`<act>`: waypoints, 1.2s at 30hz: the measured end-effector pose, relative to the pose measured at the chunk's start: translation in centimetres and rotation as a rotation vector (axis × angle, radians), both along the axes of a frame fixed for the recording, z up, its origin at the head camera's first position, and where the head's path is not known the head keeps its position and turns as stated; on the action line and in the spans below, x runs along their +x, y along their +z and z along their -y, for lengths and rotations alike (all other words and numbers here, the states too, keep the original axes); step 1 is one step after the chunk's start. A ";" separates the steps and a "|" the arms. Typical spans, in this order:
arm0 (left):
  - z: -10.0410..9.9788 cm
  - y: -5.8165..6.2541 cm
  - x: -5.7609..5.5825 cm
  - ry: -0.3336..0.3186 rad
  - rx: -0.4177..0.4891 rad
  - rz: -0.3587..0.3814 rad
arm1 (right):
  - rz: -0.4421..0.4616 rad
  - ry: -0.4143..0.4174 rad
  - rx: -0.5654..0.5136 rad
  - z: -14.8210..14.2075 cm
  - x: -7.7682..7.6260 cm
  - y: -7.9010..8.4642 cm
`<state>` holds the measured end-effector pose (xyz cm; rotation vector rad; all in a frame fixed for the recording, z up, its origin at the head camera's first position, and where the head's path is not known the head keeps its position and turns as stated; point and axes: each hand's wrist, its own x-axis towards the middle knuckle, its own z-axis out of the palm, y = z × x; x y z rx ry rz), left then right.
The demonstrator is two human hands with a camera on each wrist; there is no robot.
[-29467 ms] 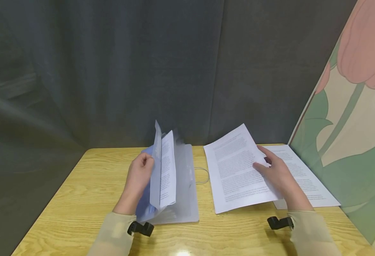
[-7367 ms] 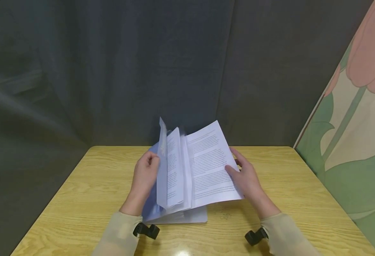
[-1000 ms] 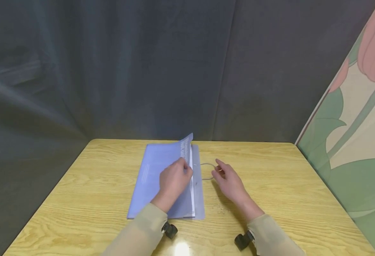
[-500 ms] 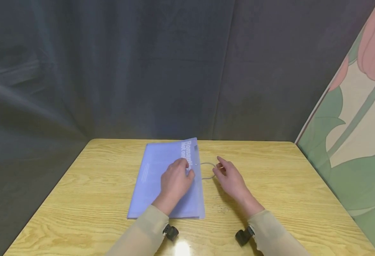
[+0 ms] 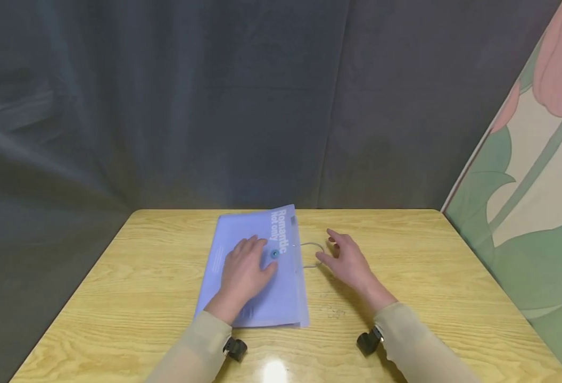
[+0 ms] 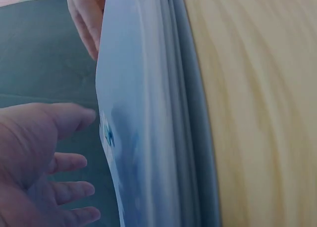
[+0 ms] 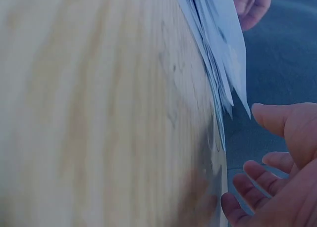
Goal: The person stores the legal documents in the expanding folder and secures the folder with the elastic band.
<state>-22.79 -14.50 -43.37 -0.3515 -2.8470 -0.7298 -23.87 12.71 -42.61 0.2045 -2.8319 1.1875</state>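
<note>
A bluish-purple plastic document folder (image 5: 256, 314) lies on the table with its front cover down, its free right edge slightly raised. White lettering runs along that edge, and a round teal button (image 5: 274, 254) sits beside it. From the folder's right side sticks out a grey elastic cord loop (image 5: 313, 244). Over the cover hovers my left hand (image 5: 244, 271), its fingers spread and holding nothing; the left wrist view shows its fingertips (image 6: 81, 119) just off the cover. Right at the loop, my right hand (image 5: 350, 263) has its fingers loosely extended with nothing gripped.
The folder rests on a light wooden table (image 5: 132, 276). A dark grey curtain (image 5: 233, 106) stands behind the table, and a wall panel with a tulip print (image 5: 525, 223) borders it at the right. Each wrist carries a small black camera (image 5: 235, 349).
Earlier, loose printed sheets went from the right of the table into the folder. Within the last second my left hand let the cover down over the papers, then opened and moved left.
</note>
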 end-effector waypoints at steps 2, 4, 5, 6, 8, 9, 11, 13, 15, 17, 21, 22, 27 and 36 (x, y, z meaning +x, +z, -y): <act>0.5 -0.2 0.0 -0.015 -0.024 0.032 | -0.001 0.000 0.014 -0.2 -0.2 0.0; 0.9 -0.3 -0.1 -0.026 -0.039 0.062 | -0.002 -0.001 0.029 -0.5 -0.4 -0.1; 1.1 -0.4 -0.1 -0.030 -0.046 0.075 | -0.003 -0.003 0.034 -0.6 -0.5 -0.1; 1.2 -0.4 -0.2 -0.034 -0.054 0.089 | -0.004 -0.002 0.040 -0.7 -0.6 -0.2; 1.4 -0.5 -0.3 -0.041 -0.066 0.107 | 0.000 -0.003 0.046 -0.9 -0.8 -0.2; 1.4 -0.5 -0.3 -0.045 -0.067 0.115 | 0.002 -0.003 0.048 -1.0 -0.9 -0.2; 1.5 -0.6 -0.4 -0.053 -0.070 0.130 | 0.009 -0.003 0.055 -1.1 -1.0 -0.3; 1.5 -0.7 -0.4 -0.058 -0.067 0.145 | 0.014 -0.002 0.063 -1.2 -1.1 -0.4; 1.5 -0.8 -0.4 -0.060 -0.064 0.162 | 0.018 0.000 0.077 -1.3 -1.3 -0.5; 1.5 -0.9 -0.3 -0.060 -0.071 0.177 | 0.019 0.004 0.090 -1.4 -1.5 -0.7; 1.5 -1.1 -0.3 -0.059 -0.086 0.201 | 0.004 0.025 0.122 -1.5 -1.9 -1.1; 1.5 -1.1 -0.3 -0.059 -0.090 0.207 | 0.001 0.029 0.130 -1.6 -2.0 -1.1; 1.5 -1.2 -0.1 -0.061 -0.109 0.224 | -0.010 0.038 0.168 -1.6 -2.3 -1.2; 1.5 -1.3 0.1 -0.067 -0.123 0.246 | -0.011 0.036 0.216 -0.9 -2.4 -1.1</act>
